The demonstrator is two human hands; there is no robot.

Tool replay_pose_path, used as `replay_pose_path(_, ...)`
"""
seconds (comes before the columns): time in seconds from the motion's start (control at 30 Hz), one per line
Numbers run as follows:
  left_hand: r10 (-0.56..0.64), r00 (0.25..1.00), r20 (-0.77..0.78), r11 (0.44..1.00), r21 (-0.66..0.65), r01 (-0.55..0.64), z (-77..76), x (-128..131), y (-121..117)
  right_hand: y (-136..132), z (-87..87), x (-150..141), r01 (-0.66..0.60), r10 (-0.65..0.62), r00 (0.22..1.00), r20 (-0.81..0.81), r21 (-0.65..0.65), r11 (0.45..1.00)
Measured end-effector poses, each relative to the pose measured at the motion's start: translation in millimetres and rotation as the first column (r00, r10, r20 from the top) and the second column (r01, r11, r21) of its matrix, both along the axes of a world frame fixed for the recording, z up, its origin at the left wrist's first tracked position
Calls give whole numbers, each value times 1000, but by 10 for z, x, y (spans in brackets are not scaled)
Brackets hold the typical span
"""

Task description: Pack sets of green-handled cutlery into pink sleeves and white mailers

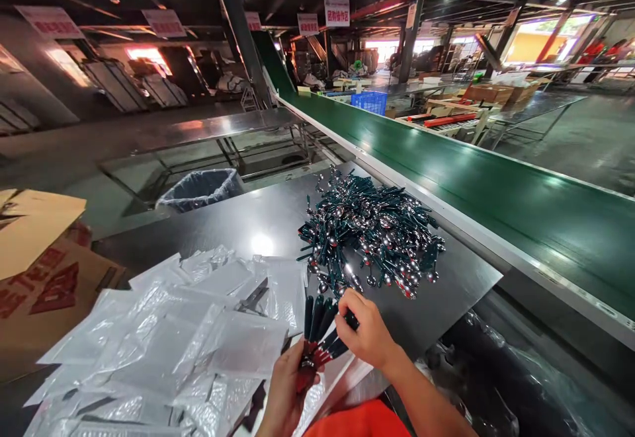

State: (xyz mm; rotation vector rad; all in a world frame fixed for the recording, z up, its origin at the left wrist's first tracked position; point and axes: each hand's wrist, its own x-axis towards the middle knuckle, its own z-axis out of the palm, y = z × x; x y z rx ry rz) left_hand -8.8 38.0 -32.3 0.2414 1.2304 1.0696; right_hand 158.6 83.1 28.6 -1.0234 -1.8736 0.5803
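Note:
A big heap of small tools with dark green handles and shiny metal ball ends (372, 232) lies on the grey metal table (258, 222). My left hand (288, 391) is closed round a fanned bunch of these tools (317, 331), handles pointing up. My right hand (367, 331) pinches one tool at the right side of that bunch, just below the heap. Clear plastic bags (173, 338) are spread over the table to the left of my hands.
A green conveyor belt (486, 186) runs along the right side of the table. An open cardboard box (34, 258) stands at the left. A lined bin (201, 189) sits behind the table. A blue crate (370, 101) stands far back.

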Motion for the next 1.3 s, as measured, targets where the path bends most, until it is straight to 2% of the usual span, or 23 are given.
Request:
replay_pose_path(0.1, -10, 1000, 2, 1000, 9, 10, -19, -9, 4, -8, -13, 13, 35, -35, 999, -10, 3, 999)
replay_pose_path(0.27, 11, 999, -41, 1000, 23, -11, -8, 0, 16, 10, -22, 43, -79, 76, 995, 59, 51, 996)
replay_pose_path(0.5, 34, 995, -89, 999, 34, -31, -22, 32, -26, 47, -30, 47, -127, 121, 987, 103, 49, 991)
replay_pose_path(0.57, -9, 997, -77, 1000, 27, 11, -50, 18, -29, 47, -35, 37, -117, 112, 989, 95, 55, 992)
replay_pose_path(0.73, -55, 998, -35, 998, 28, 56, -133, -17, -29, 30, -71, 19, 7, -10, 998, 67, 35, 999)
replay_pose_path(0.9, -82, 996, -32, 996, 17, 82, -171, -28, -22, 36, -36, 45, -124, 118, 973, 201, 17, 992)
replay_pose_path(0.97, -81, 996, -32, 997, 0, 81, -170, -26, -24, 47, -35, 46, -140, 138, 967, 214, -8, 990)
replay_pose_path(1.17, -81, 994, -76, 996, 25, 83, -42, 24, -58, 43, -192, 8, 13, -13, 996, 92, -5, 1000)
replay_pose_path(1.3, -103, 984, -147, 991, 72, 115, -13, 57, -52, 12, -270, 26, 46, -43, 998, 35, -102, 994)
